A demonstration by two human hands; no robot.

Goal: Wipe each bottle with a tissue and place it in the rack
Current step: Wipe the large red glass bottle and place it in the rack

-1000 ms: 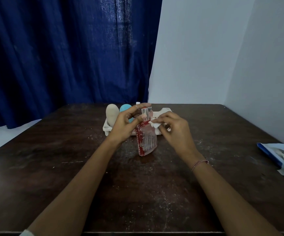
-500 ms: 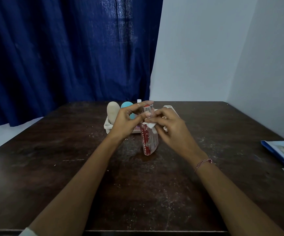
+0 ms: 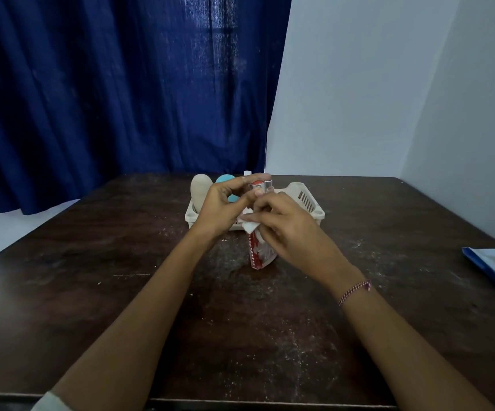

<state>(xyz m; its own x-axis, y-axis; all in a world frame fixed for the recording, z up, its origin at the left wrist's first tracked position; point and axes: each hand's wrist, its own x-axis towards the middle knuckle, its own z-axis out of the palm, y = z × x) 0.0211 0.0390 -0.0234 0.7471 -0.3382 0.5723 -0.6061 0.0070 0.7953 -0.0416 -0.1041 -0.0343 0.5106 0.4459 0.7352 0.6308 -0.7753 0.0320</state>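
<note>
at the centre of the frame the red and clear bottle (image 3: 260, 250) stands upright on the dark table (image 3: 92, 292), just below the cream rack (image 3: 308, 203). the left hand (image 3: 222, 206) pinches its cap; the right hand (image 3: 287, 229) pinches a white tissue (image 3: 250, 223) against its side.

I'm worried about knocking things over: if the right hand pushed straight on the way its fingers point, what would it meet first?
The right hand would press its tissue into the red bottle; the left hand, gripping the bottle's top, lies just beyond, though depth is unclear.
</note>
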